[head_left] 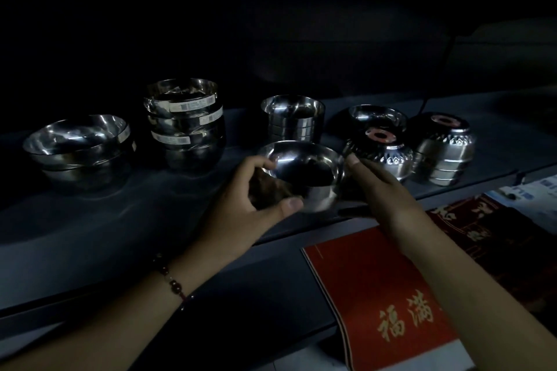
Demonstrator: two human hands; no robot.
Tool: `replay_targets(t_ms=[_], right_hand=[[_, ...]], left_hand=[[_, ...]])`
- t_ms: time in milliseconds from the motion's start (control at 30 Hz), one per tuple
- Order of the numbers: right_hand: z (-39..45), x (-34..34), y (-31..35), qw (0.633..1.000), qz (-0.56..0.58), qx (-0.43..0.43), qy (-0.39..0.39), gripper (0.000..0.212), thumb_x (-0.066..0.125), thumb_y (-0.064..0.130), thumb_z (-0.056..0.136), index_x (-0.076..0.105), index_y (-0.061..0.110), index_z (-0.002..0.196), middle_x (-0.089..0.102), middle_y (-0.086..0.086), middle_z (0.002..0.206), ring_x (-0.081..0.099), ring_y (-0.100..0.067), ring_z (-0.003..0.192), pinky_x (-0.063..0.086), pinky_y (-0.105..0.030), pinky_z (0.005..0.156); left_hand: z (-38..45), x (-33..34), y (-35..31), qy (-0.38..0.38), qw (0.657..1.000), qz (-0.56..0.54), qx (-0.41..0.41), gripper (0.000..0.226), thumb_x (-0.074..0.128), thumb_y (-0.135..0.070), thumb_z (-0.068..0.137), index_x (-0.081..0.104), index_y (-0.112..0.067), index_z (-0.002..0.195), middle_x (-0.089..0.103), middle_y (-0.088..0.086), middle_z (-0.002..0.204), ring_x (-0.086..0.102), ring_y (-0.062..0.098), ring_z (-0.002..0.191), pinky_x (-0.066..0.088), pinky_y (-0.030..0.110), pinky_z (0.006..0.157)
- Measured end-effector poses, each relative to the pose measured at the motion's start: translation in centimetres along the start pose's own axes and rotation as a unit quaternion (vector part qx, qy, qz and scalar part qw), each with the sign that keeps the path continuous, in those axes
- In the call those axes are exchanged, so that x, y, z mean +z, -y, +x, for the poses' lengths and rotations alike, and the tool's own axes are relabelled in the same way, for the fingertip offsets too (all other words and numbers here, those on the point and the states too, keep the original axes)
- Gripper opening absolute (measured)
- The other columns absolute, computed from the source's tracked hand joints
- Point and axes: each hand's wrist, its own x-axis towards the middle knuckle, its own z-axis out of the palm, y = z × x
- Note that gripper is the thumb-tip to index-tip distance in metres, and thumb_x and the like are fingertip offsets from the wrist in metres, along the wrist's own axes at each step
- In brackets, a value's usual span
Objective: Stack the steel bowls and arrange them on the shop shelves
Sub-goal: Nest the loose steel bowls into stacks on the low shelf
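A single steel bowl [304, 172] sits upright near the front of the dark shelf [120, 220]. My left hand [241, 205] grips its left side, thumb under the wall and fingers at the rim. My right hand [382, 190] holds the bowl's right rim with its fingertips. Behind it stands a short stack of upright bowls [294, 117]. Farther left rise a taller labelled stack [185, 123] and a wide bowl stack [80, 144]. On the right stand two upside-down patterned bowl stacks [382, 150] [443, 144], with one open bowl [376, 117] behind them.
A red printed packet with gold characters [376, 304] lies on the lower level under my right forearm. A dark red patterned item [482, 226] and pale printed packs [539, 190] lie to its right. The shelf back is in deep shadow.
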Motion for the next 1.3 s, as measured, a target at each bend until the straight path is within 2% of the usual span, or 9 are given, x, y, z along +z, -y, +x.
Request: replay_targets(t_ms=[167,300,500,700,833,933,1033,1133,1300], right_hand=[[-1.0,0.2,0.4,0.978,-0.088,-0.18,0.05,0.069,0.063,0.056,0.082,0.035,0.048,0.144,0.055,0.035,0.126,0.051,0.013,0.12,0.048,-0.021,0.098],[0.5,1.3,0.1,0.961,-0.159,-0.222,0.031,0.07,0.066,0.06,0.075,0.039,0.052,0.14,0.032,0.011,0.156,0.028,-0.012,0.146,0.04,-0.046,0.11],[3.2,2.0,1.1,0.954,-0.061,-0.293,-0.005,0.041,0.072,0.024,0.087,0.056,0.028,0.125,0.056,0.001,0.133,0.056,-0.012,0.123,0.052,-0.042,0.098],[7.6,2.4,1.2,0.955,-0.04,-0.29,-0.05,0.04,0.073,0.035,0.08,0.055,0.036,0.115,0.049,-0.006,0.144,0.039,-0.03,0.141,0.047,-0.049,0.103],[9.9,3.4,1.3,0.95,-0.028,-0.303,-0.077,0.041,0.073,0.022,0.086,0.056,0.029,0.122,0.031,0.008,0.157,0.026,-0.005,0.146,0.04,-0.033,0.11],[11.7,4.3,1.3,0.946,-0.041,-0.312,-0.077,0.042,0.072,0.017,0.088,0.054,0.026,0.125,0.026,-0.006,0.161,0.02,0.036,0.12,0.036,0.0,0.091],[13.3,4.9,1.0,0.948,-0.064,-0.302,-0.074,0.043,0.07,0.015,0.089,0.053,0.027,0.127,0.024,-0.007,0.162,0.015,0.046,0.104,0.03,0.008,0.084],[14.2,5.2,0.5,0.95,-0.085,-0.287,-0.085,0.044,0.07,0.017,0.089,0.053,0.027,0.129,0.025,-0.005,0.161,0.018,0.042,0.111,0.028,0.009,0.087],[14.7,4.9,-0.9,0.953,-0.097,-0.277,-0.079,0.038,0.066,0.021,0.091,0.053,0.029,0.127,0.049,0.005,0.146,0.036,-0.007,0.141,0.038,-0.018,0.108]], left_hand=[[2.0,0.8,-0.1,-0.056,0.996,-0.062,0.01,0.046,0.078,-0.059,0.066,0.053,-0.051,0.104,0.067,-0.021,0.103,0.065,0.007,0.102,0.053,0.047,0.096],[3.5,1.2,-0.4,-0.087,0.991,-0.091,0.042,0.048,0.075,-0.054,0.07,0.054,-0.053,0.112,0.067,-0.017,0.108,0.066,0.009,0.107,0.054,0.045,0.097],[6.0,1.9,-1.0,-0.131,0.982,-0.091,0.097,0.064,0.077,-0.042,0.078,0.05,-0.04,0.136,0.068,-0.007,0.12,0.064,0.009,0.116,0.054,0.04,0.098],[9.6,2.7,-0.5,-0.193,0.974,-0.033,0.116,0.058,0.072,-0.047,0.083,0.054,-0.038,0.138,0.072,-0.013,0.11,0.07,0.009,0.101,0.059,0.042,0.088],[11.8,3.2,0.0,-0.241,0.962,-0.03,0.123,0.055,0.072,-0.044,0.085,0.058,-0.032,0.136,0.073,-0.012,0.11,0.071,0.009,0.098,0.06,0.041,0.085],[13.4,3.3,0.5,-0.271,0.954,-0.043,0.118,0.05,0.075,-0.034,0.087,0.06,-0.026,0.134,0.073,-0.012,0.11,0.068,0.003,0.105,0.058,0.036,0.09],[14.5,3.4,1.4,-0.281,0.953,-0.037,0.108,0.048,0.074,-0.032,0.088,0.061,-0.025,0.133,0.071,-0.013,0.112,0.065,0.0,0.11,0.057,0.035,0.092],[15.4,3.8,2.3,-0.279,0.956,-0.026,0.088,0.047,0.074,-0.033,0.088,0.061,-0.027,0.133,0.07,-0.016,0.112,0.064,-0.001,0.111,0.056,0.034,0.093],[15.4,4.3,3.0,-0.255,0.965,0.007,0.063,0.042,0.072,-0.035,0.089,0.062,-0.035,0.13,0.07,-0.023,0.103,0.064,-0.009,0.102,0.056,0.022,0.087]])
